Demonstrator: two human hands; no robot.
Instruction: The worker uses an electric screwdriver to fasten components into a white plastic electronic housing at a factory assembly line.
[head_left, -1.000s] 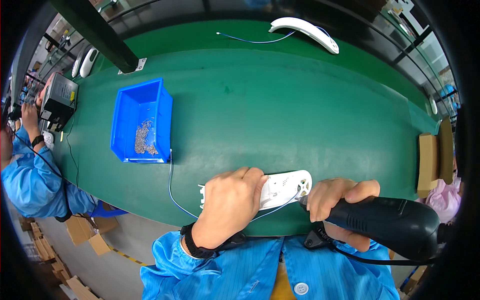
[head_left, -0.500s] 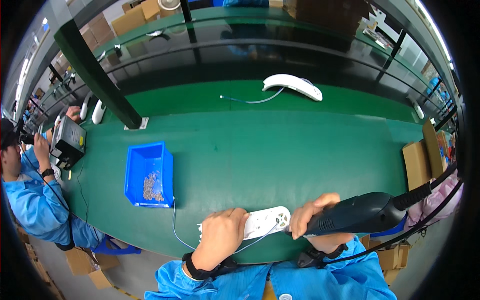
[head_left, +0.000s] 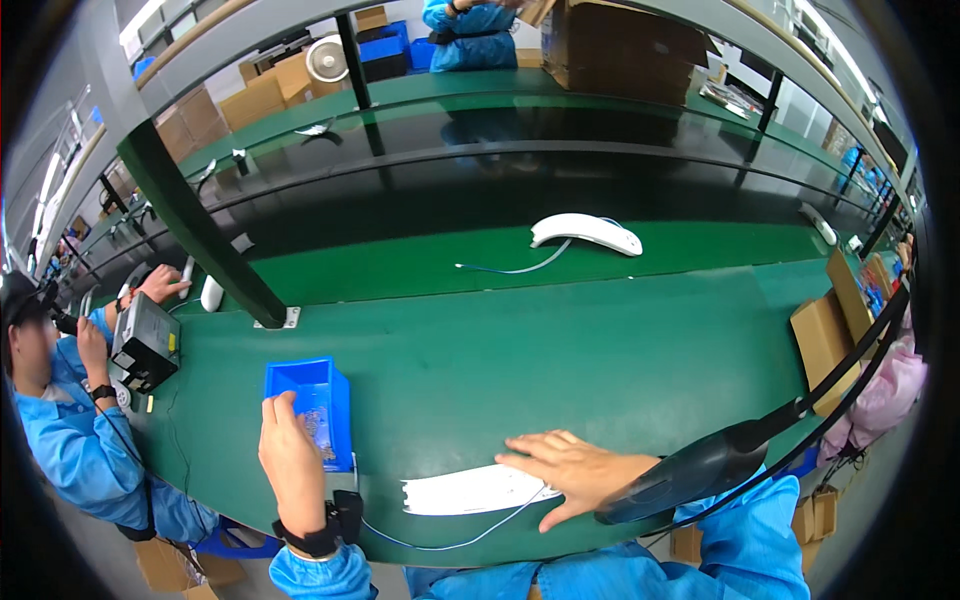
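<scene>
A long white plastic part (head_left: 470, 492) lies on the green bench in front of me, with a thin pale cable (head_left: 440, 548) curving along its near side. My right hand (head_left: 575, 472) spreads its fingers at the part's right end and hides that end. Against my right wrist rests a black electric screwdriver (head_left: 690, 475), outside the fingers; its tip is hidden. My left hand (head_left: 290, 450) is at the left side of a blue bin (head_left: 341, 410) of small screws (head_left: 318, 425). Its fingers are drawn together, and whatever they hold cannot be made out.
A curved white housing (head_left: 590, 232) with a cable lies farther back. A green post (head_left: 200, 220) rises at the left, near a black box-shaped device (head_left: 146, 340) and a co-worker in blue (head_left: 75, 410). Thick black cables (head_left: 850, 365) and a cardboard box (head_left: 822, 345) are at the right.
My left hand has left the white part and moved left to the blue bin. My right hand has let go of the screwdriver and opened over the part's end. The view has tilted up.
</scene>
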